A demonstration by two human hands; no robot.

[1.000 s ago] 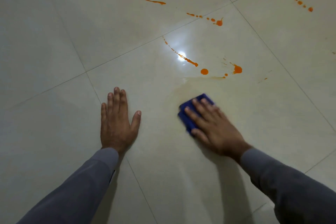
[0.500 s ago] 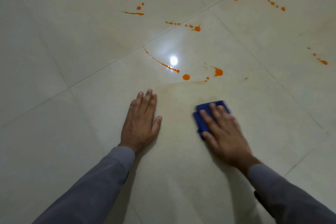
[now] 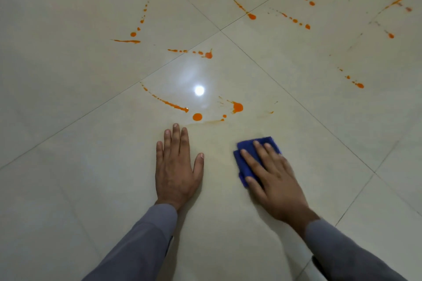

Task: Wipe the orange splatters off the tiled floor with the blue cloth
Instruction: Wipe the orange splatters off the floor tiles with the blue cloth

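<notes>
Currently the right hand (image 3: 274, 180) presses flat on a folded blue cloth (image 3: 249, 159) on the glossy cream tiled floor (image 3: 68, 189), left hand (image 3: 177, 169) spread alongside; wet orange splatters (image 3: 237, 107) just beyond the fingertips could smear into streaks.

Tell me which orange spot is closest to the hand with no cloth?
The round orange dot just beyond the left hand fingertips. It is a neat single blob, nearer than the bigger splat to its right and the long streak to its left.
</notes>
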